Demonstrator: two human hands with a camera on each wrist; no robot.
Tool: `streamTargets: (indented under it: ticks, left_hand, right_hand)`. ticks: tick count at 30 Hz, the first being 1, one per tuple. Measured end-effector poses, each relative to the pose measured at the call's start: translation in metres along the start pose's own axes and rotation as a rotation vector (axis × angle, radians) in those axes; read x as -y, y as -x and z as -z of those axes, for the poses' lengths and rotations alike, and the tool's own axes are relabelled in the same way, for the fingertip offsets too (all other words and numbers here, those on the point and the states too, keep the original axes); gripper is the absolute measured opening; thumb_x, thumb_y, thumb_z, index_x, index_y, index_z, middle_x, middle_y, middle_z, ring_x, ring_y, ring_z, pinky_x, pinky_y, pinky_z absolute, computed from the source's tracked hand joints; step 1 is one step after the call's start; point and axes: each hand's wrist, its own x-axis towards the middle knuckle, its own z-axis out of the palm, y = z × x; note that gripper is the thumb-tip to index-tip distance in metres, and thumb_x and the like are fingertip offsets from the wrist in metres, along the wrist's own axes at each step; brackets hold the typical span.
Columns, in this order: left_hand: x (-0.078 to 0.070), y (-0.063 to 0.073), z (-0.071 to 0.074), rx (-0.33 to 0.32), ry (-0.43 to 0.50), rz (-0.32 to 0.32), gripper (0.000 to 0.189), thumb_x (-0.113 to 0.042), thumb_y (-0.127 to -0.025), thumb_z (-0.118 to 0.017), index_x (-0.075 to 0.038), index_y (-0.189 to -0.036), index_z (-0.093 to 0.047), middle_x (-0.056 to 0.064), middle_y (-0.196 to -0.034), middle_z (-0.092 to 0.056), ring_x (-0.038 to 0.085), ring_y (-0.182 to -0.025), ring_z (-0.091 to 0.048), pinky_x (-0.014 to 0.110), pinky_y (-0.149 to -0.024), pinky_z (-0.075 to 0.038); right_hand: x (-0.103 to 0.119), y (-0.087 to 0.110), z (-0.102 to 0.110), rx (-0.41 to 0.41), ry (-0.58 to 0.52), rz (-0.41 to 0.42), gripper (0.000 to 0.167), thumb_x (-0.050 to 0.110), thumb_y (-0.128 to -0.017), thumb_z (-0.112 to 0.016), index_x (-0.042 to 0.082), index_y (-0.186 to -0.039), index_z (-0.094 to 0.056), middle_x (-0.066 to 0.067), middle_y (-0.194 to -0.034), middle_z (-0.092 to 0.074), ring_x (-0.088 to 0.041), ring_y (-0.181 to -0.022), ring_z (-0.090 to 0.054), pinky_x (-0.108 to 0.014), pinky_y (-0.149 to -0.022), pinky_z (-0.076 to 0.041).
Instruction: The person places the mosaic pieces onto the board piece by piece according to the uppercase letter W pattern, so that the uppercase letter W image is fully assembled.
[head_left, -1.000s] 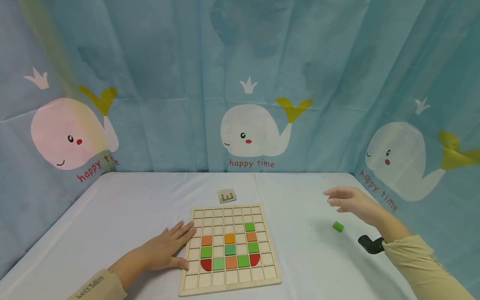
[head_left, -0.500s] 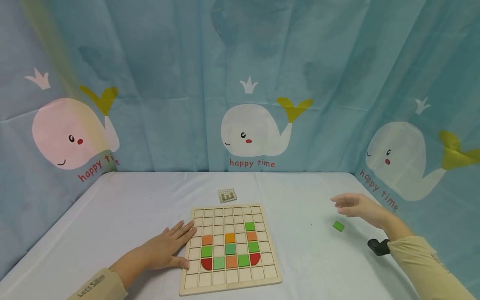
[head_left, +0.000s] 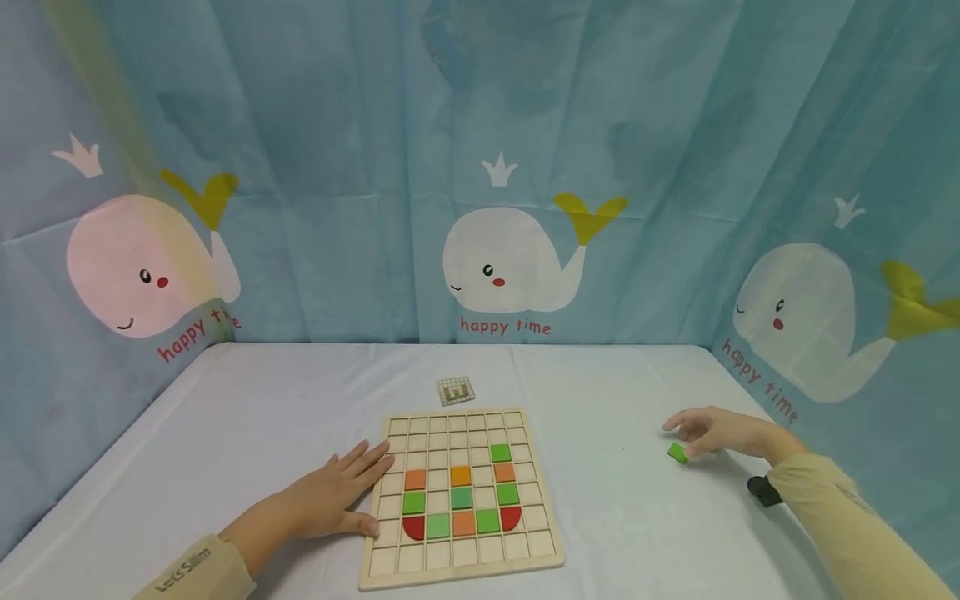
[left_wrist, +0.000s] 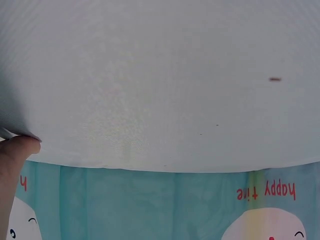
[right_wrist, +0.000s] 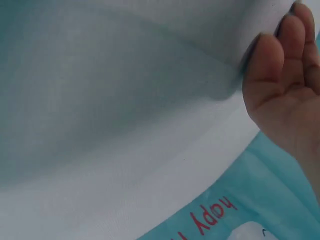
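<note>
My left hand (head_left: 330,497) lies with fingers spread over the left edge of a wooden grid board (head_left: 465,573). Set in its squares are coloured tiles: green, orange, teal, and two red rounded ones, including a green tile (head_left: 500,453) at upper right. Out to the right, a single green tile (head_left: 678,452) lies loose on the white tabletop. My right hand (head_left: 723,433) is down at that tile, thumb at its right side and the other fingers reaching past its far side. In the right wrist view my right hand (right_wrist: 285,75) shows bent fingers; the tile is hidden there.
A small pattern card (head_left: 455,390) lies just beyond the board. Blue curtains (head_left: 360,250) with whale prints enclose the back and sides of the white table (head_left: 285,400). A black device (head_left: 763,491) sits under my right wrist.
My right hand has come down from above the table to the loose green tile, its thumb now beside it. The left hand has stayed on the board's edge.
</note>
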Motion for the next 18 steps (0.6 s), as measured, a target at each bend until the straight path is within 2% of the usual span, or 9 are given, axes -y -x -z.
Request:
streamTargets:
  ticks: [5, 8, 13, 18]
  left_hand:
    - [-0.0014, -0.0024, -0.0006, 0.002, 0.001, -0.001, 0.097, -0.065, -0.085, -0.056, -0.002, -0.152, -0.028, 0.019, -0.159, -0.018, 0.047, -0.143, -0.014, 0.07, -0.104, -0.021]
    - [-0.004, -0.0016, 0.0009, 0.004, -0.003, 0.004, 0.097, -0.064, -0.084, -0.057, -0.001, -0.152, -0.028, 0.02, -0.158, -0.019, 0.048, -0.142, -0.014, 0.07, -0.104, -0.021]
    - [-0.0051, 0.0004, 0.002, 0.004, -0.01, 0.003, 0.097, -0.062, -0.084, -0.059, 0.0, -0.152, -0.028, 0.021, -0.158, -0.019, 0.049, -0.142, -0.014, 0.071, -0.103, -0.021]
    - [-0.0018, 0.0003, 0.0008, 0.002, -0.002, 0.009, 0.097, -0.064, -0.084, -0.057, -0.001, -0.152, -0.028, 0.02, -0.158, -0.018, 0.048, -0.142, -0.013, 0.071, -0.103, -0.02]
  right_hand:
    - [-0.0069, -0.0015, 0.0022, 0.057, -0.062, -0.001, 0.044, 0.003, -0.084, -0.073, -0.007, -0.123, -0.057, -0.008, -0.098, -0.046, -0.019, -0.085, -0.042, -0.026, -0.066, -0.04]
    - [-0.0086, -0.0024, 0.0027, 0.07, -0.075, 0.007, 0.042, 0.002, -0.083, -0.073, -0.007, -0.121, -0.058, -0.007, -0.096, -0.046, -0.018, -0.084, -0.042, -0.024, -0.066, -0.04]
    - [-0.0095, -0.0038, 0.0014, 0.071, -0.017, 0.041, 0.036, 0.0, -0.081, -0.073, -0.005, -0.115, -0.061, -0.009, -0.105, -0.052, -0.021, -0.091, -0.043, -0.025, -0.073, -0.044]
    - [-0.0092, -0.0081, -0.0014, 0.057, 0.06, 0.08, 0.032, -0.005, -0.078, -0.071, -0.003, -0.109, -0.062, -0.007, -0.099, -0.051, -0.02, -0.089, -0.042, -0.025, -0.072, -0.043]
